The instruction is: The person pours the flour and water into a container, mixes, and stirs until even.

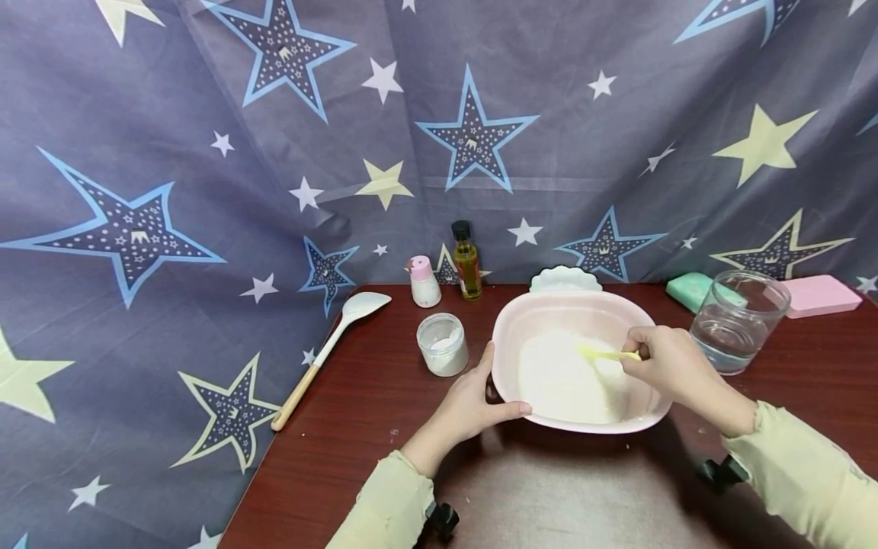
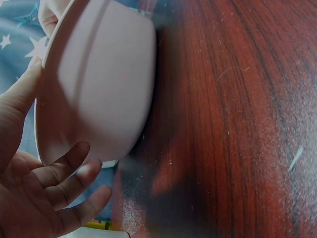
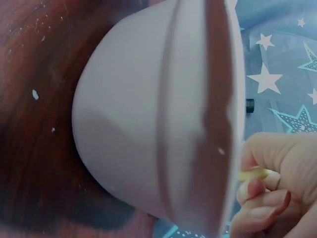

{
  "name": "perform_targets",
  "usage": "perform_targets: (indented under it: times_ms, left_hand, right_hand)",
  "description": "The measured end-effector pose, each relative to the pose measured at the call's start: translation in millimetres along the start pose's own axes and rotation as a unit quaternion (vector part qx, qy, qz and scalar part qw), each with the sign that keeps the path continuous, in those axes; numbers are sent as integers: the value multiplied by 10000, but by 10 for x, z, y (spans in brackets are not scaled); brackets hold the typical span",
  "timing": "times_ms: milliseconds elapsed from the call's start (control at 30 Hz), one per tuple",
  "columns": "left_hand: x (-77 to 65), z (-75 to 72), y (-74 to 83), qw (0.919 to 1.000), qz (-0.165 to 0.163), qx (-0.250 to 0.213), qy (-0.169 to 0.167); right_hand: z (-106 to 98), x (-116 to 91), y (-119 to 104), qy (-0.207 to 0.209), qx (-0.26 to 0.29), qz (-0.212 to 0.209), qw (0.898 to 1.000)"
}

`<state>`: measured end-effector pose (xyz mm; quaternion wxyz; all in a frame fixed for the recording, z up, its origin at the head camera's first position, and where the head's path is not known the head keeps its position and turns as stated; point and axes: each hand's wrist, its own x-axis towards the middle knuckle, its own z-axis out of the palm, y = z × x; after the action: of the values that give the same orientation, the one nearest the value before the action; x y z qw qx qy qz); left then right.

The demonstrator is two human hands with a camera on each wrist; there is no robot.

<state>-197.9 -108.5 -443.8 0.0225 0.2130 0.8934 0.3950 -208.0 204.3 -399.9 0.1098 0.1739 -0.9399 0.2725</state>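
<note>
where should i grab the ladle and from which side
Grip the ladle by its wooden handle, coming down from above on the person's near side, probably with the left hand once it leaves the pink basin. It lies along the left edge of the table, handle end pointing back toward the person, broad scoop at the far end.

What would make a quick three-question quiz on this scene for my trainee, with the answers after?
1. Which hand holds the yellow utensil?
2. True or false: in the head view, the ladle lies left of the open jar.
3. The left hand is touching: A) the glass; B) the pink bowl; C) the oil bottle.

Key: 1. The right hand. 2. True. 3. B.
</note>
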Motion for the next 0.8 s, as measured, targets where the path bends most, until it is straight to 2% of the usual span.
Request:
perform_targets:
  times_ms: [200, 467, 633, 800]
  left_hand:
    - [4, -8, -2, 10000, 30, -5, 21]
    - [6, -7, -9, 10000, -2, -25, 18]
    - [7, 5, -19, 10000, 3, -25, 12]
    - [1, 7, -9, 10000, -61, -49, -20]
  right_hand:
    - [-139, -53, 6, -267, -60, -69, 9996]
    - [-271, -121, 3, -855, 82, -156, 9962]
    - [-354, -153, 25, -1281, 432, -320, 9903]
    - [-403, -159, 72, -1752, 1208, -562, 9755]
